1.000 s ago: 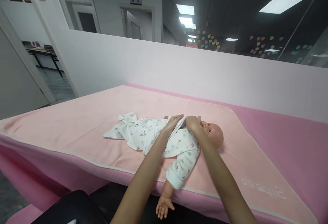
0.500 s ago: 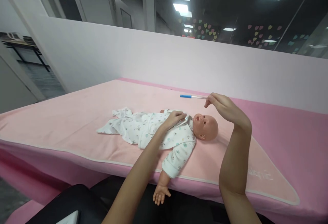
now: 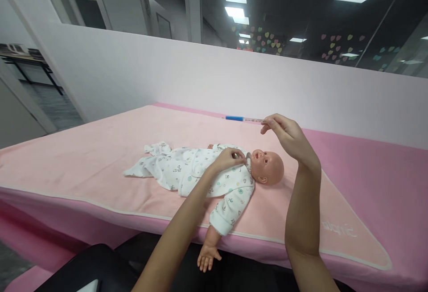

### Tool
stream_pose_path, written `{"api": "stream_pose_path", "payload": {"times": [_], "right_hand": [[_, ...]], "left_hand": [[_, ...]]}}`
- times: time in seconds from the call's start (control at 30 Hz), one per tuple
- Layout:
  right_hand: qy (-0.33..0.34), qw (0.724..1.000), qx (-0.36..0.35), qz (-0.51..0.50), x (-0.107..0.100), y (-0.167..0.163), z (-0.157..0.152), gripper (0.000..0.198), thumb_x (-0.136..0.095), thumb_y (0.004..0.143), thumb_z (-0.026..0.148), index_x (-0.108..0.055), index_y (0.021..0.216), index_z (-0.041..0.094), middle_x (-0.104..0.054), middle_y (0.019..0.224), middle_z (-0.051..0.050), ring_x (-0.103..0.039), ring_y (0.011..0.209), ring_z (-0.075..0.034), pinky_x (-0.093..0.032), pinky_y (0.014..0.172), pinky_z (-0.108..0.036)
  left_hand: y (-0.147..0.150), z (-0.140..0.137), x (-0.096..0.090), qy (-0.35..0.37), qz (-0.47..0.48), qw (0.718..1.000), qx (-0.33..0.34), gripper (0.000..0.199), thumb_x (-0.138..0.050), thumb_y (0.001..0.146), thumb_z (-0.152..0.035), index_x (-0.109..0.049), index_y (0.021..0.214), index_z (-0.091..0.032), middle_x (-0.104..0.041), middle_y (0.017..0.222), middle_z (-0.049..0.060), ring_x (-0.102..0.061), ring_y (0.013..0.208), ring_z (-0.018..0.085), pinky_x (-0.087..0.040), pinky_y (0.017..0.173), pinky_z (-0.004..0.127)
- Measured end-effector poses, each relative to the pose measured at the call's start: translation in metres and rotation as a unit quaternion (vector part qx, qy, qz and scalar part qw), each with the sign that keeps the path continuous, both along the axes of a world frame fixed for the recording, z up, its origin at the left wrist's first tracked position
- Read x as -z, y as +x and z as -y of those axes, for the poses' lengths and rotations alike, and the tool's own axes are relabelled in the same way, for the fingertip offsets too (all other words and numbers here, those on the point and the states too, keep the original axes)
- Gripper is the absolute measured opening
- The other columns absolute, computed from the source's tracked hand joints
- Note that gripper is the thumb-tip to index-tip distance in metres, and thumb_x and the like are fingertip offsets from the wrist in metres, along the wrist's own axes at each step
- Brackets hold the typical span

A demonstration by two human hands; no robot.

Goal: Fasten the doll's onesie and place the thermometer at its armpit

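Observation:
A baby doll (image 3: 267,167) in a white patterned outfit (image 3: 187,162) lies on its back, head to the right. My left hand (image 3: 230,159) rests over its chest, thumb and fingers closed at the collar (image 3: 248,158), gripping the cloth edge there. Above and beyond the doll's head, my right hand (image 3: 284,133) pinches one end of what looks like a glass thermometer (image 3: 234,118), a clear marked stem with a blue section, held level and pointing left. The doll's near arm (image 3: 210,249) hangs over the table edge.
A peach pad (image 3: 90,149) with a pale border covers much of the pink tabletop (image 3: 374,180). Behind it rises a white partition (image 3: 267,78). A dark seat and a pale flat object (image 3: 88,285) show at the lower left.
My right hand has moved slightly left and up with the thermometer, whose marked stem shows more plainly. My left hand has shifted slightly toward the collar; the lifted garment edge sits lower.

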State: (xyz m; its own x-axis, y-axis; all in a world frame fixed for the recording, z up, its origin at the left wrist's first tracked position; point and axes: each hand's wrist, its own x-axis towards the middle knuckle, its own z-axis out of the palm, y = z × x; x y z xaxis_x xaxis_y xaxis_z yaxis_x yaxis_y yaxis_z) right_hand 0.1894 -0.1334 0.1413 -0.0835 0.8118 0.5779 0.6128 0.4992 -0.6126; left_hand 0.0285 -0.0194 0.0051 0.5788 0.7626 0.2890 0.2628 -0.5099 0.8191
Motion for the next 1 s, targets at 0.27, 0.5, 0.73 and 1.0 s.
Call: {"api": "stream_pose_path", "payload": {"times": [0.27,0.5,0.73,1.0], "right_hand": [[0.031,0.999,-0.018,-0.028,-0.0008,-0.003,0.0027,0.026,-0.039,0.087,0.037,-0.057,0.09,0.019,-0.062,0.082,-0.001,-0.057,0.084,-0.014,-0.041,0.077,-0.028],[0.038,0.999,-0.022,-0.028,0.0004,-0.0031,-0.0005,0.024,-0.041,0.087,0.034,-0.058,0.094,0.019,-0.062,0.083,-0.002,-0.058,0.086,-0.015,-0.042,0.077,-0.029],[0.05,0.998,-0.02,-0.029,0.0012,-0.0045,-0.0019,0.022,-0.043,0.086,0.033,-0.058,0.094,0.019,-0.062,0.083,-0.002,-0.058,0.085,-0.014,-0.042,0.078,-0.029],[0.06,0.997,-0.016,-0.041,0.0027,-0.0051,-0.0011,0.02,-0.044,0.086,0.03,-0.058,0.096,0.02,-0.062,0.083,-0.001,-0.059,0.085,-0.014,-0.043,0.08,-0.031]], "left_hand": [[-0.0012,-0.0033,0.0022,-0.038,0.031,0.999,0.009,0.023,-0.062,0.066,-0.035,-0.067,0.073,-0.014,-0.063,0.067,0.001,-0.043,0.052,0.008,-0.034,0.051,0.02],[-0.0011,-0.0053,0.0028,-0.038,0.035,0.999,0.015,0.022,-0.063,0.066,-0.034,-0.067,0.073,-0.014,-0.063,0.067,0.001,-0.042,0.052,0.007,-0.033,0.05,0.02],[-0.0014,-0.0046,0.0025,-0.051,0.031,0.998,0.014,0.02,-0.064,0.065,-0.03,-0.068,0.074,-0.013,-0.06,0.062,0.0,-0.042,0.05,0.006,-0.033,0.048,0.019],[-0.0014,-0.0056,0.0039,-0.05,0.032,0.998,0.02,0.019,-0.062,0.064,-0.028,-0.068,0.074,-0.013,-0.061,0.064,0.001,-0.044,0.051,0.007,-0.033,0.048,0.019]]}}
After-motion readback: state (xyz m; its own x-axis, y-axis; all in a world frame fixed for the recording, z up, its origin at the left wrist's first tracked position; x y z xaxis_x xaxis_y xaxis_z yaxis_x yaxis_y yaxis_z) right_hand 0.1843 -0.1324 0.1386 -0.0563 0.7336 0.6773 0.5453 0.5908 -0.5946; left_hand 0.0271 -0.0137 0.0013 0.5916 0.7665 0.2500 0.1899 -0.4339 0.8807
